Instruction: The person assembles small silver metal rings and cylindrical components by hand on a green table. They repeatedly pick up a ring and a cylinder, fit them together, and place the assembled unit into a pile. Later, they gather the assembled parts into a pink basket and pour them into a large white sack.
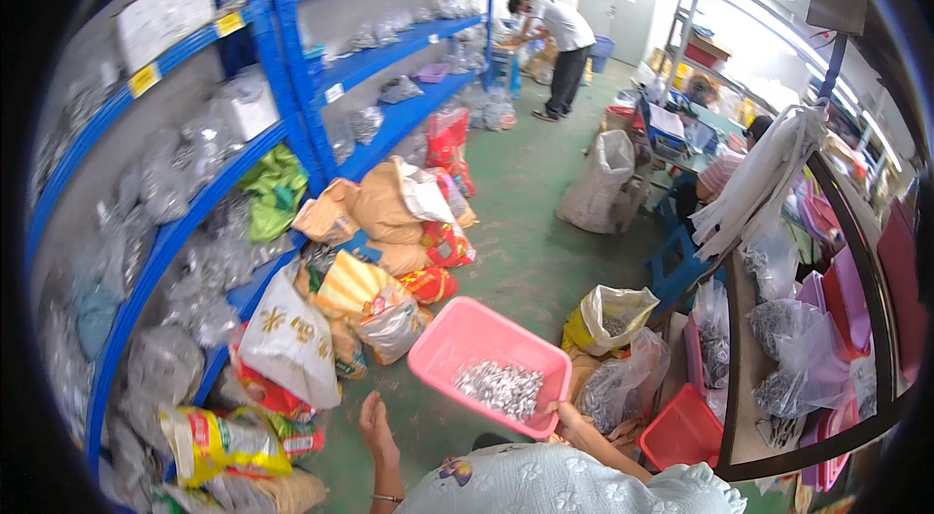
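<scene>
A pink plastic basin [455, 334] hangs tilted in front of me. A heap of small shiny metal pieces [500, 389] lies on its bottom, toward the near end. My right hand [574, 423] grips the basin's near right corner, its fingers closed round the rim. To the left and apart from the basin, my left hand [377, 428] is raised with nothing in it and its fingers stretched out; a bracelet circles that wrist.
Blue shelving [195, 198] with clear bags runs along the left, with filled sacks [292, 334] at its foot. A yellow-white sack [611, 318], a red basin [684, 426] and a dark-framed rack [817, 460] stand at right. One person [569, 33] bends over farther back; another [725, 169] sits at right.
</scene>
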Demonstrator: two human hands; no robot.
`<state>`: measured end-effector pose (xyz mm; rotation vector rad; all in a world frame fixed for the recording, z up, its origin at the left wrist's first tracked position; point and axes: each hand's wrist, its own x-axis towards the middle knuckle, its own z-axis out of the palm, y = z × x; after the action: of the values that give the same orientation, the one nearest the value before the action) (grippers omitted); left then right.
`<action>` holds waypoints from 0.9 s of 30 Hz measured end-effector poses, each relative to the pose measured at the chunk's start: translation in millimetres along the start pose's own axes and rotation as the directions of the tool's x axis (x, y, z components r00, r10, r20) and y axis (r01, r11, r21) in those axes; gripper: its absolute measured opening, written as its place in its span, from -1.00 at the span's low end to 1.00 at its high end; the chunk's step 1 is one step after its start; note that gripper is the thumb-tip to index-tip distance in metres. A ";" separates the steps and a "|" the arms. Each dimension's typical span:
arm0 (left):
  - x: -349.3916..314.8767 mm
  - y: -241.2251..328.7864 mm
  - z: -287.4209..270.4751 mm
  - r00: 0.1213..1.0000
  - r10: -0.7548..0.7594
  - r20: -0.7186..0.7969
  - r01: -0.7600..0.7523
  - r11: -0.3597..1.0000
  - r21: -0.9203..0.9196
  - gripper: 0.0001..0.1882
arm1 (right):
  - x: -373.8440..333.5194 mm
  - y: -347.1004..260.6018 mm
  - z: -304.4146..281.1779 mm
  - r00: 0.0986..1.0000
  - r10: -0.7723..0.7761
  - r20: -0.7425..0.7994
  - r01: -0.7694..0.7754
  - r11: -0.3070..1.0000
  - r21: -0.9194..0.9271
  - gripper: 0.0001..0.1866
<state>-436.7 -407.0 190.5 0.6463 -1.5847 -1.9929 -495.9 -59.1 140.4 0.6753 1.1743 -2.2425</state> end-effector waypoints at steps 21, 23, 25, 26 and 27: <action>485.2 -118.7 516.7 0.803 -0.547 0.235 0.436 0.809 0.394 -0.76 | 334.6 -455.7 -27.1 0.655 -0.257 -0.710 0.661 0.650 0.375 -0.74; 536.6 -130.5 578.8 0.787 -0.560 0.258 0.416 0.791 0.448 -0.76 | 364.6 -498.0 -20.9 0.634 -0.230 -0.739 0.675 0.631 0.382 -0.70; 586.7 -135.8 659.0 0.755 -0.557 0.347 0.402 0.811 0.426 -0.77 | 389.0 -548.8 -12.3 0.633 -0.154 -0.759 0.671 0.597 0.439 -0.72; 613.2 -137.4 702.2 0.756 -0.539 0.372 0.386 0.826 0.411 -0.78 | 425.4 -553.5 -29.2 0.628 -0.138 -0.766 0.673 0.591 0.445 -0.72; 663.6 -157.9 726.1 0.737 -0.479 0.477 0.351 0.874 0.335 -0.77 | 453.1 -562.9 -34.0 0.641 -0.123 -0.757 0.653 0.606 0.454 -0.73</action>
<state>-1423.4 -275.5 151.3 0.5821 -2.1876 -2.5183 -1187.6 151.0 166.4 1.8192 0.7221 -3.0237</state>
